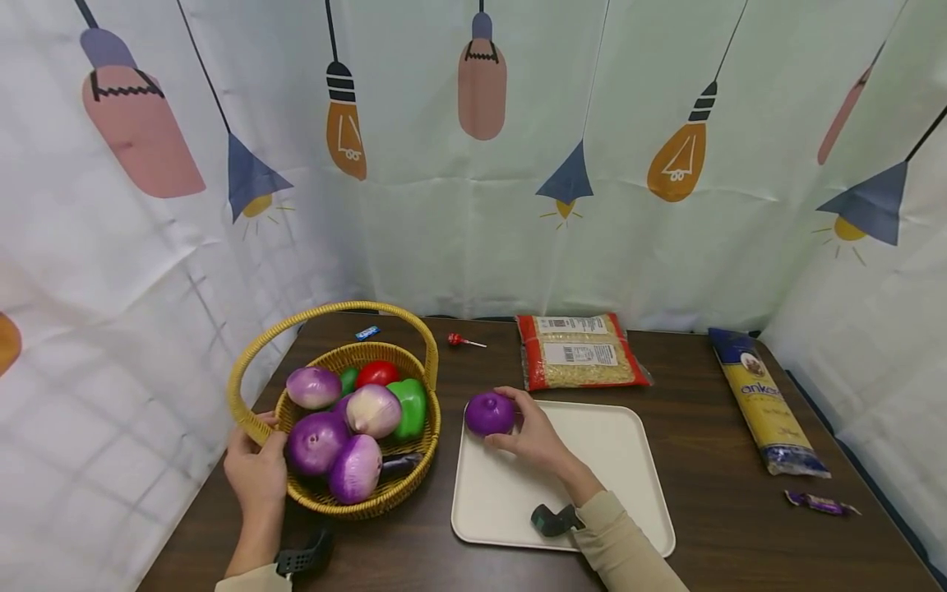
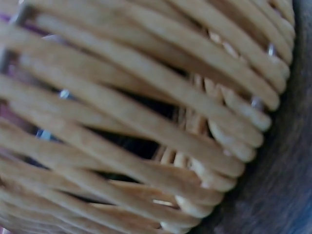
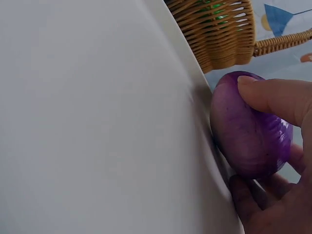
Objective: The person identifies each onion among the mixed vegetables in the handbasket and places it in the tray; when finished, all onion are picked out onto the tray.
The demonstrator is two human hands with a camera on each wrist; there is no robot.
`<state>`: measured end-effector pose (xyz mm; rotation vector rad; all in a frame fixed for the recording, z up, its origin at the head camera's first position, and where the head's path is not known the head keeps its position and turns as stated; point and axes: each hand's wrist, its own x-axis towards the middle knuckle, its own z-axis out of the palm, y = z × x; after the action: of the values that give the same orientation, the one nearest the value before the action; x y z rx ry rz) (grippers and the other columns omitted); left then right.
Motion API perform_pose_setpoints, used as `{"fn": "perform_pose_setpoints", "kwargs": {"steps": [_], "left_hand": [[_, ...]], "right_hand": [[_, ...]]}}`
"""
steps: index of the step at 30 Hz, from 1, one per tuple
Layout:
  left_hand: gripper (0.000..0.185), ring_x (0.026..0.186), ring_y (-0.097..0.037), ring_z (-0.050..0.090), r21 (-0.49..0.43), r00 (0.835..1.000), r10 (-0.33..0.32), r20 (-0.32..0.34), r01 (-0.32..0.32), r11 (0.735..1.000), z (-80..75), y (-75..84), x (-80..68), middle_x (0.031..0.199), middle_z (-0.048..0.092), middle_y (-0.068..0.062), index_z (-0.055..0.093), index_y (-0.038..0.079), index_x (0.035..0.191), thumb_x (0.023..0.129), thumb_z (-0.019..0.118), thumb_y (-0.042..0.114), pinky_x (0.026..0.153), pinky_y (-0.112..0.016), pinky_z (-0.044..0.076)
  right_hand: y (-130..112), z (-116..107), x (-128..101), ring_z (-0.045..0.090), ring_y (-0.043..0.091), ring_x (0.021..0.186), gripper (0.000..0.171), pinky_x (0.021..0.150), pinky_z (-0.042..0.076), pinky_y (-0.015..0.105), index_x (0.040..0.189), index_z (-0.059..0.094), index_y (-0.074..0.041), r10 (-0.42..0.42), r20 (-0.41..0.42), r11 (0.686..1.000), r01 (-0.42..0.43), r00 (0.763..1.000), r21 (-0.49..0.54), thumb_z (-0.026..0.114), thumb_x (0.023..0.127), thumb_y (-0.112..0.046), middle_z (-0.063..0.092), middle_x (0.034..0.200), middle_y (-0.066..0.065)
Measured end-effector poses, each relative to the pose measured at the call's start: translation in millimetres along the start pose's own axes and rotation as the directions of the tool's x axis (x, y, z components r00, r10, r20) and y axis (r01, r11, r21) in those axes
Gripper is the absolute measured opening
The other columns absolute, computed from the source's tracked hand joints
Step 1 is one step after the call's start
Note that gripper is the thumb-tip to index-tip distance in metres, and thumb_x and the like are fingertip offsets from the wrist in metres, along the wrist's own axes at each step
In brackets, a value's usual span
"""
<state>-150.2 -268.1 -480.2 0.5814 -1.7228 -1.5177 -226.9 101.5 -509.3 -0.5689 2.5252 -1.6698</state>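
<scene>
My right hand (image 1: 536, 440) holds a round purple onion (image 1: 489, 413) between thumb and fingers at the upper left corner of a white tray (image 1: 607, 469). In the right wrist view the thumb lies on top of the onion (image 3: 243, 129), with other fingers beneath it, close to the tray surface. At the left, my left hand (image 1: 257, 473) grips the yellow woven basket (image 1: 370, 510) where its handle meets the rim. Several purple onions (image 1: 318, 442), a green bell pepper (image 1: 409, 407), a red tomato (image 1: 377, 373) and a dark eggplant (image 1: 399, 465) lie inside. The left wrist view shows only blurred basket weave (image 2: 122, 97).
Behind the tray lies a red-edged bag of grain (image 1: 580, 353). A yellow and blue packet (image 1: 769, 403) and a purple wrapped candy (image 1: 821, 502) are at the right. A red lollipop (image 1: 464, 339) and a small blue-wrapped item (image 1: 367, 333) lie near the back edge.
</scene>
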Motion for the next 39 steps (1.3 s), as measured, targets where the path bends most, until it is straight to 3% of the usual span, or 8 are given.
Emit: {"fn": "perform_pose_setpoints", "kwargs": {"steps": [8, 13, 18, 21, 25, 29, 33, 39], "left_hand": [[0.023, 0.093, -0.007, 0.054, -0.017, 1.000, -0.008, 0.023, 0.008, 1.000, -0.4, -0.9, 0.6, 0.098, 0.061, 0.008, 0.061, -0.010, 0.105, 0.083, 0.056, -0.006, 0.076, -0.015, 0.038], [0.021, 0.094, -0.008, 0.053, -0.023, 1.000, -0.013, 0.026, 0.014, 1.000, -0.2, 1.3, 0.7, 0.100, 0.061, 0.007, 0.061, -0.010, 0.103, 0.083, 0.057, -0.005, 0.076, -0.016, 0.038], [0.021, 0.094, -0.007, 0.053, -0.012, 1.000, -0.010, 0.020, 0.011, 1.000, -0.7, 3.7, 0.8, 0.101, 0.059, 0.008, 0.061, -0.009, 0.104, 0.083, 0.056, -0.005, 0.076, -0.016, 0.038], [0.021, 0.093, -0.007, 0.052, -0.010, 1.000, -0.018, 0.026, 0.018, 1.000, -0.5, 3.0, 0.4, 0.102, 0.058, 0.009, 0.061, -0.008, 0.104, 0.084, 0.056, -0.004, 0.075, -0.016, 0.038], [0.022, 0.092, -0.006, 0.052, 0.004, 0.999, -0.032, 0.033, 0.031, 0.999, 0.3, -0.3, -0.8, 0.101, 0.058, 0.010, 0.062, -0.006, 0.105, 0.084, 0.056, -0.003, 0.074, -0.016, 0.037], [0.024, 0.091, -0.006, 0.052, 0.008, 0.999, -0.033, 0.026, 0.033, 0.999, 0.3, -2.3, -2.1, 0.099, 0.058, 0.010, 0.062, -0.006, 0.106, 0.084, 0.056, -0.003, 0.074, -0.016, 0.038], [0.022, 0.092, -0.006, 0.053, -0.014, 1.000, -0.014, 0.014, 0.014, 1.000, -0.3, -2.3, -1.8, 0.099, 0.059, 0.009, 0.061, -0.009, 0.104, 0.083, 0.056, -0.006, 0.075, -0.015, 0.038], [0.022, 0.093, -0.007, 0.053, -0.024, 1.000, -0.005, 0.015, 0.005, 1.000, -1.7, -2.0, -0.3, 0.099, 0.060, 0.008, 0.060, -0.010, 0.104, 0.082, 0.056, -0.007, 0.076, -0.015, 0.039]], "right_hand": [[-10, -2, -4, 0.052, 0.035, 0.121, 0.084, 0.100, 0.043, 0.051, 0.143, 0.042, -0.008, -0.035, -0.038, 0.998, 0.033, 0.999, -0.058, 0.086, 0.072, -0.019, 0.044, 0.140, 0.014], [-43, 5, -10, 0.047, 0.028, 0.128, 0.063, 0.102, 0.042, 0.051, 0.134, 0.053, -0.013, -0.159, -0.137, 0.978, 0.138, 0.978, -0.154, 0.081, 0.078, -0.016, 0.045, 0.142, 0.011], [-77, 37, -10, 0.054, 0.021, 0.120, 0.050, 0.094, 0.050, 0.041, 0.127, 0.058, -0.011, -0.363, -0.087, 0.931, 0.359, 0.928, -0.063, 0.077, 0.081, -0.008, 0.054, 0.131, 0.003], [-90, 60, -2, 0.056, 0.025, 0.117, 0.050, 0.092, 0.051, 0.040, 0.130, 0.055, -0.005, -0.411, -0.014, 0.911, 0.412, 0.911, 0.029, 0.074, 0.084, -0.007, 0.054, 0.130, 0.005], [-101, 83, 13, 0.057, 0.027, 0.114, 0.056, 0.091, 0.051, 0.036, 0.137, 0.050, -0.008, -0.323, 0.048, 0.942, 0.316, 0.945, 0.113, 0.074, 0.086, -0.009, 0.053, 0.131, 0.010], [-109, 95, 28, 0.057, 0.023, 0.116, 0.064, 0.091, 0.051, 0.033, 0.142, 0.045, -0.016, -0.213, 0.095, 0.973, 0.202, 0.973, 0.108, 0.075, 0.085, -0.016, 0.052, 0.137, 0.009], [-115, 100, 40, 0.056, 0.017, 0.116, 0.070, 0.090, 0.050, 0.030, 0.146, 0.043, -0.018, -0.211, 0.164, 0.977, 0.211, 0.964, 0.016, 0.074, 0.083, -0.018, 0.052, 0.141, 0.003], [-118, 100, 45, 0.053, 0.014, 0.114, 0.078, 0.093, 0.045, 0.026, 0.150, 0.039, -0.025, -0.239, 0.274, 0.946, 0.287, 0.932, -0.151, 0.074, 0.080, -0.017, 0.048, 0.136, 0.004]]}}
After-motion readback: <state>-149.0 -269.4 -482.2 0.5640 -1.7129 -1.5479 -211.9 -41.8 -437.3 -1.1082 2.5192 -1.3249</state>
